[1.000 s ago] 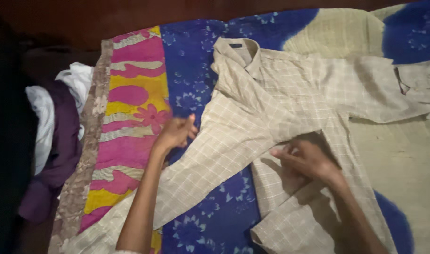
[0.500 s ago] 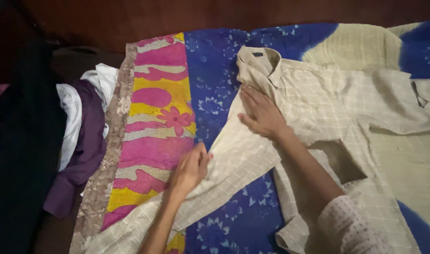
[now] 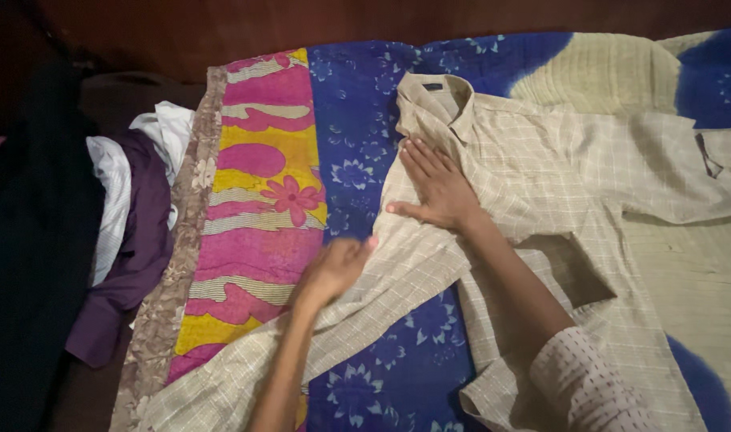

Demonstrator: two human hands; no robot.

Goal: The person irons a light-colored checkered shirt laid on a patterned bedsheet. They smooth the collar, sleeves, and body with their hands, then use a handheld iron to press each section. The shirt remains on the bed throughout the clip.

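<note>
A beige checked shirt (image 3: 541, 168) lies spread on a bedsheet, collar toward the far side. My right hand (image 3: 434, 188) presses flat on the shirt's shoulder, just below the collar, fingers apart. One long sleeve (image 3: 381, 296) runs down to the lower left. My left hand (image 3: 336, 268) rests on that sleeve near its upper part, fingers curled against the cloth; I cannot tell whether it pinches the fabric.
The bedsheet (image 3: 357, 120) is blue with flowers, with a pink and yellow band (image 3: 253, 200) on the left and a cream patch at the right. A pile of purple and white clothes (image 3: 133, 216) lies at the left edge, beside dark fabric.
My right hand went from the shirt's lower front up to the shoulder and now lies flat there. My left hand moved down onto the sleeve and has slid a little to the right.
</note>
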